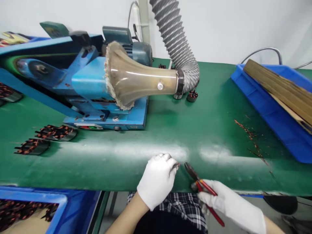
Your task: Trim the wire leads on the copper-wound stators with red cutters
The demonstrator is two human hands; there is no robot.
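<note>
My left hand (158, 178), in a white glove, is closed above the front of the green bench. A small reddish-copper bit pokes out at its fingertips, but the glove hides what it belongs to. To the right, my gloved right hand (219, 198) is wrapped around the red handles of a pair of cutting pliers (191, 172). The dark jaws point up and left, a short way from my left fingertips and not touching them. Copper wire scraps (251, 136) lie scattered on the bench beyond my right hand.
A blue belt machine (107, 78) with a translucent hood (141, 78) and grey hose (175, 35) stands at back left. Copper-wound motor cores (34, 146) sit before it. A blue tray (265, 117) holding cardboard is at right. A blue bin (60, 198) with more cores stands lower left.
</note>
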